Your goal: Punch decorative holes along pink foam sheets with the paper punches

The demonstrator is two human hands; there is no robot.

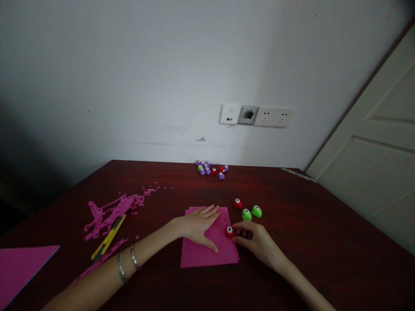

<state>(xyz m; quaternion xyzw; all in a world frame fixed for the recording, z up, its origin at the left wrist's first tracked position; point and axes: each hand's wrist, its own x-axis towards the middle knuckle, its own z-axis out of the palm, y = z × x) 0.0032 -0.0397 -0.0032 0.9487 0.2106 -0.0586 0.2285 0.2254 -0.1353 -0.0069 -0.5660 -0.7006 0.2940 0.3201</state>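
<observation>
Two or more sheets of pink paper (207,258) lie stacked, slightly out of line, on the dark red table. My left hand (199,226) rests flat on them with its fingers spread. At the stack's right edge my right hand (256,239) grips a small red craft punch (230,232) between thumb and fingers. A few small marks or holes show in the paper near that edge, too fine to make out. Just beyond my right hand sit another red punch (237,203) and two green punches, one nearer (246,214) and one farther right (256,211).
Pink paper scraps (113,211) and tiny punched bits lie on the left, with a yellow utility knife (109,237) beside them. More pink paper (26,270) is at the left front. Several purple, red and green punches (207,169) cluster near the wall, below the sockets (272,117).
</observation>
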